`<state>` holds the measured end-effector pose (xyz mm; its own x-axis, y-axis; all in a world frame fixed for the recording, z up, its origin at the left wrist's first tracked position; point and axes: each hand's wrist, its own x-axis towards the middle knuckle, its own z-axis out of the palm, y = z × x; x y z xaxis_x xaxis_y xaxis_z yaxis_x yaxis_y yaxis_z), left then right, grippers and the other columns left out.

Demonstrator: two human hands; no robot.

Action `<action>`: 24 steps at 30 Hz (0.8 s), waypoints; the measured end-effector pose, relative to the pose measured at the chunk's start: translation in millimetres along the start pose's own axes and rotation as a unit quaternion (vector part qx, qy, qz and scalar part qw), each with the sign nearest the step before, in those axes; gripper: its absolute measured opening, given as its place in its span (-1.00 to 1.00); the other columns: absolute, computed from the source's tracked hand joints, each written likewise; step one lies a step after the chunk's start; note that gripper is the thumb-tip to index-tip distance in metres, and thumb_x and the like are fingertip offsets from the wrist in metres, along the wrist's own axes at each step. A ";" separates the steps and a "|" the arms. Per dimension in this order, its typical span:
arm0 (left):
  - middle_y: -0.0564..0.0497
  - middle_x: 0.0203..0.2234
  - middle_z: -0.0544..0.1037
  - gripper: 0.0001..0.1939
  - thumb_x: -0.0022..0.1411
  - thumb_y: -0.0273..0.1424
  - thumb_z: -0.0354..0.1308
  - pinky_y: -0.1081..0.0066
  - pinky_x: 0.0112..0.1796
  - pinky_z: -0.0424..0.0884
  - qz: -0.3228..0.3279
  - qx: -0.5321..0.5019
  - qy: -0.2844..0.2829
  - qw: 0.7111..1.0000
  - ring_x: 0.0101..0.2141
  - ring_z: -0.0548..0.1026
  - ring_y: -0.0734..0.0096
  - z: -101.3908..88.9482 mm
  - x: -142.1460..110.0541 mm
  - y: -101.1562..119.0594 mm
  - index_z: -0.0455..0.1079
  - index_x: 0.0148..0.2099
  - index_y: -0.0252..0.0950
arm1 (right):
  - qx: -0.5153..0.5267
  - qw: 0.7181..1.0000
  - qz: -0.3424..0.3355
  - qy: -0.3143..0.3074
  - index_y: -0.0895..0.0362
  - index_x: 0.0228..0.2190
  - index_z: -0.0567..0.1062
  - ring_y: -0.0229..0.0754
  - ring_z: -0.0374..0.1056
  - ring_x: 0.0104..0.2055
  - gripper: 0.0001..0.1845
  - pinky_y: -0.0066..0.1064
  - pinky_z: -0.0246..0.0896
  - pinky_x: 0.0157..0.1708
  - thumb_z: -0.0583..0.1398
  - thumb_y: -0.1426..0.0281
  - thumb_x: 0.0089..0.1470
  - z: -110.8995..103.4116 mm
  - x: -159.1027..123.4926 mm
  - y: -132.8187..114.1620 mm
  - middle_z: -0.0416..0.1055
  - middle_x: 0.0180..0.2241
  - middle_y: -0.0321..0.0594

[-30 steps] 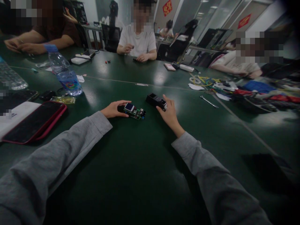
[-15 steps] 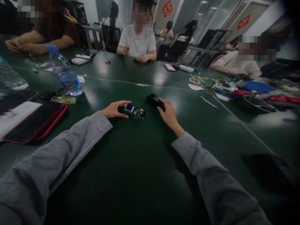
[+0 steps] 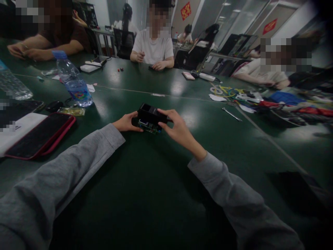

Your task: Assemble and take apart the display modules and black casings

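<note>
Between thumb and fingers, my left hand grips a green circuit board by its left end. The board's small screen is mostly covered from above. My right hand is closed on a black plastic case cover, thumb on the near side and fingers over the top. That cover sits over the board, slightly behind it, with the board's near edge showing underneath. Whether the two touch, I cannot tell.
On the left are a water bottle, a red-cased phone and a second bottle. To the right lie a wrench and a heap of cables. Several people sit around the green table.
My right hand has lifted the black case cover off the table and brought it left over the circuit board. My left hand has stayed in place with the board.
</note>
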<state>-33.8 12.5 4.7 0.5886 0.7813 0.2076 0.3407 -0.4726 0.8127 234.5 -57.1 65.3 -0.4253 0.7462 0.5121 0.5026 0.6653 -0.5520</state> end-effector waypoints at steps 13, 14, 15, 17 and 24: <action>-0.20 0.19 0.33 0.02 -0.12 -0.26 0.40 0.00 0.19 0.12 0.005 0.026 -0.016 1.000 0.21 0.28 0.02 -2.5 -1.3 8.4 0.03 0.35 -0.23 | -0.039 0.994 -0.006 -0.104 0.03 0.05 0.34 -0.06 0.34 -0.07 -0.53 -0.14 0.38 -0.10 0.27 0.37 0.10 10.1 -9.6 17.4 0.33 -0.06 -0.14; -0.20 0.19 0.34 0.01 -0.11 -0.25 0.39 0.00 0.19 0.12 0.001 0.032 -0.018 0.999 0.20 0.28 0.02 -2.6 -1.6 9.5 0.03 0.35 -0.22 | -0.044 0.993 -0.002 -0.106 0.03 0.05 0.34 -0.06 0.34 -0.07 -0.53 -0.13 0.38 -0.10 0.26 0.37 0.11 12.8 -11.0 19.8 0.33 -0.06 -0.14; -0.19 0.19 0.34 0.00 -0.10 -0.24 0.39 0.00 0.19 0.13 -0.003 0.039 -0.020 0.999 0.20 0.29 0.02 -2.8 -1.8 10.2 0.04 0.35 -0.22 | -0.050 0.993 0.000 -0.106 0.02 0.06 0.33 -0.06 0.34 -0.07 -0.53 -0.13 0.38 -0.11 0.26 0.37 0.11 15.1 -12.1 21.7 0.33 -0.05 -0.14; -0.18 0.18 0.35 -0.03 -0.10 -0.23 0.39 0.00 0.18 0.14 -0.005 0.051 -0.021 0.998 0.18 0.31 0.03 -3.0 -1.9 10.8 0.07 0.33 -0.21 | -0.059 0.992 -0.001 -0.107 0.01 0.07 0.31 -0.07 0.34 -0.07 -0.52 -0.12 0.38 -0.11 0.25 0.36 0.12 17.9 -13.5 23.8 0.32 -0.04 -0.13; -0.12 0.13 0.41 -0.12 -0.09 -0.21 0.38 0.06 0.14 0.20 0.000 0.069 -0.018 0.997 0.12 0.38 0.08 -4.1 -0.9 11.6 0.17 0.27 -0.18 | -0.055 0.993 -0.005 -0.108 0.00 0.08 0.30 -0.07 0.34 -0.08 -0.52 -0.12 0.39 -0.12 0.25 0.35 0.13 17.3 -13.6 24.2 0.32 -0.04 -0.15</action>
<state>-33.4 8.0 16.2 0.6138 0.7675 0.1850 0.4372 -0.5255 0.7298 239.5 -50.7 33.7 -0.5753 0.7354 0.3581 0.5719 0.6746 -0.4666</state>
